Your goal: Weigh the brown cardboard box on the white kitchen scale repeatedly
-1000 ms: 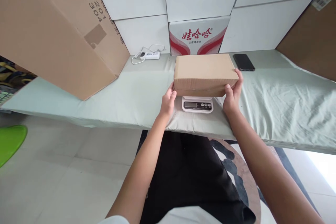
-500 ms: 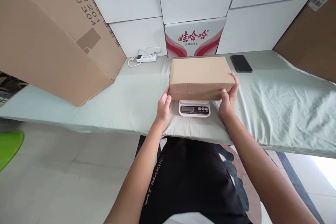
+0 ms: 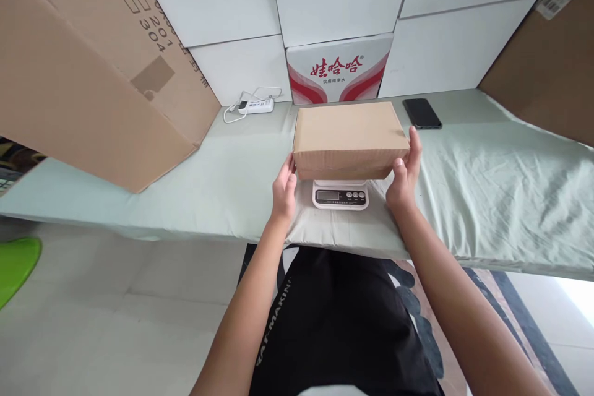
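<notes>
A closed brown cardboard box (image 3: 350, 130) sits level over a white kitchen scale (image 3: 340, 195), covering its platform. Only the scale's front panel shows, with a small display and several round buttons; no reading can be made out. At the box's lower left corner is my left hand (image 3: 283, 190), its fingers stretched along the side and its thumb away from the cardboard. My right hand (image 3: 404, 176) is beside the right front corner, thumb and fingers spread, close to or lightly touching the edge.
Behind the box stands a white carton with red writing (image 3: 336, 69). A black phone (image 3: 422, 113) lies at the back right, and a white power strip with a cable (image 3: 256, 106) at the back left. Large cardboard boxes (image 3: 139, 99) flank the green cloth-covered table (image 3: 223, 189).
Both hands have loosened from the box: the thumbs have come off its front and the fingers have opened outward. The box stays over the scale. The view has shifted slightly.
</notes>
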`<state>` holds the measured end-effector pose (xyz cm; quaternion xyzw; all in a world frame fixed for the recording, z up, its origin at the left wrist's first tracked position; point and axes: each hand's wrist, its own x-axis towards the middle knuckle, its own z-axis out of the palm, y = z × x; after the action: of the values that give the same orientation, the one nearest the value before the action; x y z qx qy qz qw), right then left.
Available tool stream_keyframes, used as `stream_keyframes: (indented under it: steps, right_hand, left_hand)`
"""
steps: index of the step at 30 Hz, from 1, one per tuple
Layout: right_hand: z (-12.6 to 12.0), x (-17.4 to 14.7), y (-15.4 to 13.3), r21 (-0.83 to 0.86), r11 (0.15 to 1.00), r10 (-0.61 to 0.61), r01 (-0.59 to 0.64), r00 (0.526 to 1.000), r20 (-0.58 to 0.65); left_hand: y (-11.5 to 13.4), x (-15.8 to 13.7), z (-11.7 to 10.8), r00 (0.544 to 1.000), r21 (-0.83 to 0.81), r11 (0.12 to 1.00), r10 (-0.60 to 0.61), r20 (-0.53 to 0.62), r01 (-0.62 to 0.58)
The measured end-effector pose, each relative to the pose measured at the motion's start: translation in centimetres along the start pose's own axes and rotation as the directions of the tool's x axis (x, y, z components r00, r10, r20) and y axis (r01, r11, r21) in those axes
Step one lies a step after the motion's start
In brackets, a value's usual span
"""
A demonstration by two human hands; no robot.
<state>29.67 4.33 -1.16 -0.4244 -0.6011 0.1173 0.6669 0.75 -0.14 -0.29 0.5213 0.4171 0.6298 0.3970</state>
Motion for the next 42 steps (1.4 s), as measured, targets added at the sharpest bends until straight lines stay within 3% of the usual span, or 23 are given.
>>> stream_keyframes:
  steps: [4, 8, 11, 14, 19, 26, 35, 42]
  right_hand:
    - [-0.2, -0.3, 0.4, 0.012, 1.000, -0.027, 0.027, 0.999, 0.046]
    - [-0.5, 0.7, -1.3, 0.016, 1.000, -0.018, 0.017, 0.996, 0.089]
    - [-0.2, 3.4, -2.7, 0.036, 0.999, -0.009, 0.006, 0.996, 0.093]
    - [1.3, 6.7, -2.2, 0.031, 0.999, -0.020, 0.017, 0.994, 0.109]
    - [4.4, 8.7, 2.5, 0.045, 0.998, 0.035, -0.039, 0.996, 0.082]
    - [5.1, 7.6, 6.3, 0.059, 0.991, 0.115, -0.123, 0.986, 0.120]
    - [5.2, 7.8, 8.1, 0.072, 0.981, 0.167, -0.178, 0.976, 0.140]
    - [4.5, 7.9, 8.9, 0.152, 0.928, 0.317, -0.341, 0.935, 0.159]
  left_hand:
    - [0.4, 0.0, 0.2, 0.996, 0.016, 0.998, 0.060, 0.069, -0.061]
    - [1.8, 1.2, 0.1, 0.991, 0.036, 0.993, 0.107, 0.081, -0.110]
    - [3.4, 3.9, 0.2, 0.988, 0.030, 0.992, 0.119, 0.099, -0.123]
    - [3.7, 7.9, 0.9, 0.985, 0.015, 0.993, 0.111, 0.132, -0.114]
    - [0.1, 12.8, 2.6, 0.985, -0.021, 0.995, 0.095, 0.142, -0.093]
    - [-4.7, 13.3, 2.4, 0.988, -0.019, 0.999, -0.039, 0.148, 0.042]
    - [-5.8, 13.7, 2.0, 0.987, 0.006, 0.994, -0.107, 0.121, 0.107]
    - [-5.9, 14.3, 1.2, 0.992, -0.040, 0.994, -0.108, -0.063, 0.105]
